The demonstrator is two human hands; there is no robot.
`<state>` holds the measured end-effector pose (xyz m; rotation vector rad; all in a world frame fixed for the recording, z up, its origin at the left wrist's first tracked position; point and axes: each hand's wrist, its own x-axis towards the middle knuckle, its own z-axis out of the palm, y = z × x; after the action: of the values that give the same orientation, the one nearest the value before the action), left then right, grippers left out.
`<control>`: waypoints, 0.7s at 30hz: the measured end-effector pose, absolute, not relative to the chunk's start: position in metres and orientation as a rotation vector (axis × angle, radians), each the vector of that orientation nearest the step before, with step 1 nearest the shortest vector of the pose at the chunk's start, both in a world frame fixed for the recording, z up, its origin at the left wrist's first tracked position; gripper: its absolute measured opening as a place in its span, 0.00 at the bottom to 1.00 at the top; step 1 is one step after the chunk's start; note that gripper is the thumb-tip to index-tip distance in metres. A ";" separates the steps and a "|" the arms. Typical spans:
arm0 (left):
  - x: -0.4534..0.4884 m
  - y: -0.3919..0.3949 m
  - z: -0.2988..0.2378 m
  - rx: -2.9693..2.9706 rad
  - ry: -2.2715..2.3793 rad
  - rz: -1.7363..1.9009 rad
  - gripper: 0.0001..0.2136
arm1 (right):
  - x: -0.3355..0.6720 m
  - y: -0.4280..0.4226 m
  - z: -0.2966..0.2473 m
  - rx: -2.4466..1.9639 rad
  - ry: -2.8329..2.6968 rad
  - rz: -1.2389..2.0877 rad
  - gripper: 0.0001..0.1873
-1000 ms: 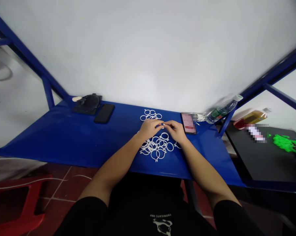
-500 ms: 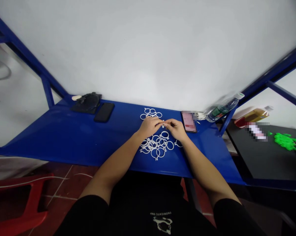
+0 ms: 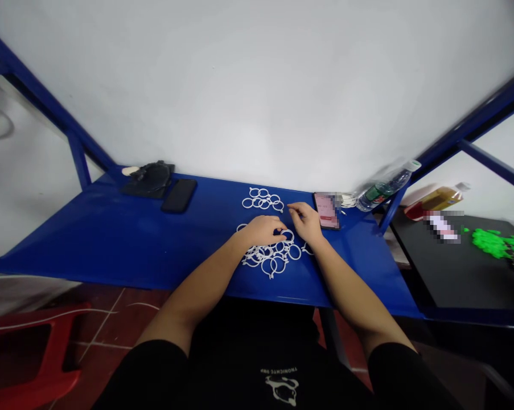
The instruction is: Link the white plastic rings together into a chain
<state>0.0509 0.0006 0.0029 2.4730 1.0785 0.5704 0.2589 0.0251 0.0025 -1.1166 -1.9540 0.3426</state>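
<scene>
1. Two bare hands are over the blue table (image 3: 154,245); 12 o'clock denotes the wall side.
2. Left hand (image 3: 262,230): thumb and fingertips reach the edge of a white ring (image 3: 288,230); whether they pinch it cannot be told.
3. Right hand (image 3: 308,224): fingers loosely curled, tips toward 10 o'clock; whether they press together cannot be told.
4. Front pile of white rings (image 3: 264,254): at 6 o'clock from the left hand, partly covered by it.
5. Back group of white rings (image 3: 262,200): at 12 o'clock from the left hand, just beside the right fingertips.
6. Lit phone (image 3: 326,209): at 2 o'clock from the right hand; bottle (image 3: 385,189) beyond it.
</scene>
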 end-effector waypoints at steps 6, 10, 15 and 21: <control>0.047 0.006 0.000 2.469 1.210 0.576 0.10 | 0.257 0.023 0.002 -1.085 -2.043 0.389 0.13; 0.046 0.007 0.002 2.473 1.294 0.591 0.10 | 0.258 0.023 0.002 -1.044 -2.093 0.383 0.12; 0.042 0.009 0.008 2.418 1.391 0.670 0.13 | 0.258 0.024 0.000 -0.999 -2.184 0.400 0.11; 0.031 0.009 0.012 2.418 1.358 0.492 0.12 | 0.259 0.025 -0.002 -1.002 -2.252 0.427 0.10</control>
<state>0.0312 0.0091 0.0115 2.4178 1.3585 0.4919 0.2587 0.0251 -0.0023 -1.0019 -2.2522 0.4271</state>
